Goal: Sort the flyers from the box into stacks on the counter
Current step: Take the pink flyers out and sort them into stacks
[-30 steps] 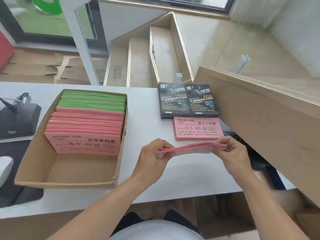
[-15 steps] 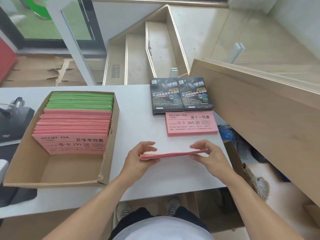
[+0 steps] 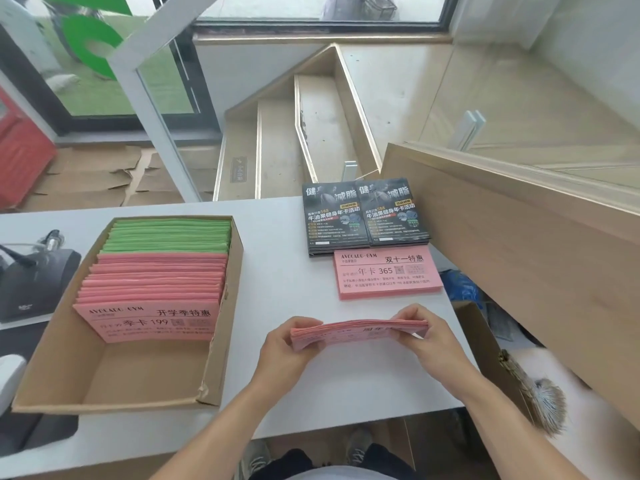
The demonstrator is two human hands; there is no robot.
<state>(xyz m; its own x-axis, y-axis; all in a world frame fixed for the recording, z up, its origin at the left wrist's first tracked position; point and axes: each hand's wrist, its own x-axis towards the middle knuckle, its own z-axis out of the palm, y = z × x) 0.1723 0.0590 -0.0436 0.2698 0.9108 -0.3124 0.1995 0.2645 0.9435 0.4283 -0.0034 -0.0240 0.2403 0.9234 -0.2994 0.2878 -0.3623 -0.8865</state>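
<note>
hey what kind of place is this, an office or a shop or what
Probably a gym's front counter: the pink stack reads AVOCADO-GYM, the black flyers advertise fitness, and stairs and a glass entrance lie behind.

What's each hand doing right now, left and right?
Left hand: grips the left end of the pink flyer bundle.
Right hand: grips the bundle's right end, held above the counter.

Pink flyer bundle (image 3: 360,332) was held level above the table (image 3: 284,271), near a pink stack (image 3: 388,275) and black stacks (image 3: 365,216), while pink and green flyers (image 3: 156,271) stood in the cardboard box (image 3: 221,337).
</note>
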